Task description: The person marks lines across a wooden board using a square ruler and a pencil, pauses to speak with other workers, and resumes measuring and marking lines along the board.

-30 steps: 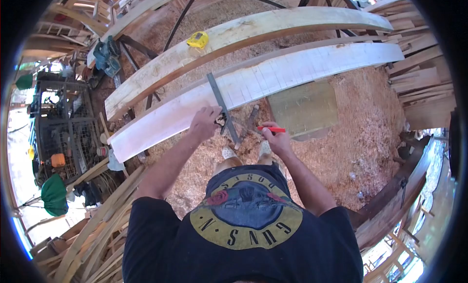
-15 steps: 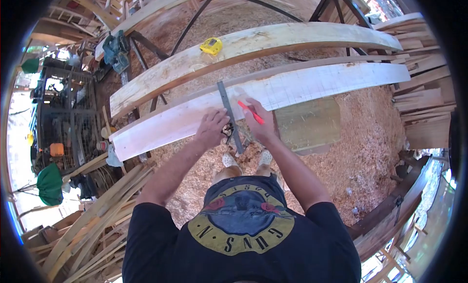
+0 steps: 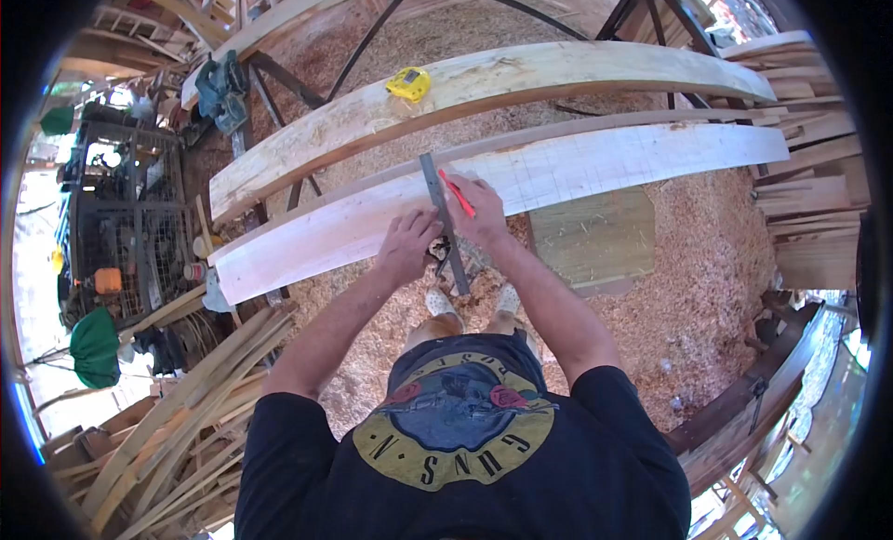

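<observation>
A pale curved plank [image 3: 307,252], crossed by several thin lines on its right half, spans the space in front of me. Across it lies a metal ruler [image 3: 441,203], its near end jutting past the plank's edge. The fingers of my left hand [image 3: 407,246] are closed at the ruler's left side, holding it against the wood. A small dark piece shows under those fingers; I cannot tell whether it belongs to the ruler. Closed around a red pencil [image 3: 458,194], my right hand [image 3: 482,219] rests on the plank, the pencil's tip close to the ruler's right edge.
A second curved beam [image 3: 577,73] runs behind, with a yellow tape measure [image 3: 408,83] on it. A blue-green power tool [image 3: 221,92] sits at the back left. Wood strips [image 3: 186,391] are piled at left, boards [image 3: 819,191] at right. Shavings cover the floor.
My right hand has moved up and slightly left along the ruler, carrying the red pencil's tip toward the plank's far edge. My left hand stays at the ruler.
</observation>
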Demonstrator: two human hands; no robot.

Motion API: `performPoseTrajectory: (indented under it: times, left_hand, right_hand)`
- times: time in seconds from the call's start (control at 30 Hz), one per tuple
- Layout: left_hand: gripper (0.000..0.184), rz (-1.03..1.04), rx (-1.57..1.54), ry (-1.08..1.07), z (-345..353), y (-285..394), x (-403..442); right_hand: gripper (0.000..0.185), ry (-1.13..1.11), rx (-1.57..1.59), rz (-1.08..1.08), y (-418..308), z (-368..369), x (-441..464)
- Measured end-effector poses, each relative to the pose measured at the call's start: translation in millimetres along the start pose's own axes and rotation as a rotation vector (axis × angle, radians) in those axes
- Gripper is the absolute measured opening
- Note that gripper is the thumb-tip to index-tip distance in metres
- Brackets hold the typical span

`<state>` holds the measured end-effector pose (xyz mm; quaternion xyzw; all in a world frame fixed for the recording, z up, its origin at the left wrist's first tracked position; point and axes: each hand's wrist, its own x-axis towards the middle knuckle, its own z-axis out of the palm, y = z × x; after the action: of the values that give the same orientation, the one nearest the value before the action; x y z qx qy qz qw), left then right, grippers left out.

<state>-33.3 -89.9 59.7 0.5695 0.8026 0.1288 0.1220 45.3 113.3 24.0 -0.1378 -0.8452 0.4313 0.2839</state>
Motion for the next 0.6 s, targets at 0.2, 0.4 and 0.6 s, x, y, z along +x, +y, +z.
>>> performPoseTrajectory:
  times: [0.2, 0.4, 0.6]
  left_hand:
    - [0.082, 0.022, 0.015, 0.022, 4.7, -1.8, -1.2]
    - [0.081, 0.029, 0.006, 0.019, 2.8, -1.6, -1.1]
    - [0.080, 0.035, 0.004, 0.028, 6.9, -4.3, -1.9]
  right_hand:
    - [0.033, 0.007, 0.028, -0.071, 2.0, 0.4, 3.7]
    - [0.032, -0.021, 0.042, -0.164, -7.9, -16.8, -28.6]
    - [0.026, 0.035, -0.013, -0.131, -12.6, -9.0, -7.7]
